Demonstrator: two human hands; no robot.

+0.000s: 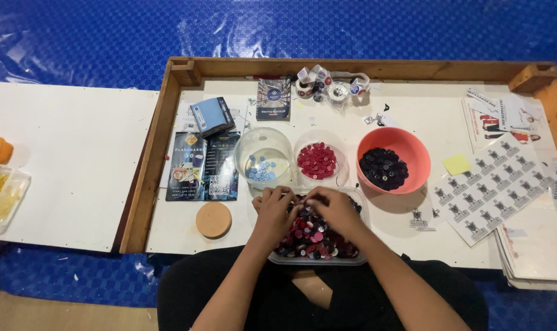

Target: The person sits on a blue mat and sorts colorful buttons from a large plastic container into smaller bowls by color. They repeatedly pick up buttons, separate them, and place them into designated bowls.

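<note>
Mixed-button tub (352,257) sits nearest the person, just below the red-button bowl (317,160). Left hand (274,210) and right hand (334,208) dig in; pinch hidden, cannot tell. Risk: buttons spill over the rim, or land in the wrong bowl.

Bare forearms, black clothing below

Three bowls (317,160) crowded the centre, right above the button tub (318,254); stickers (491,187) blocked the right, but the board (76,159) at left was mostly open.
</note>
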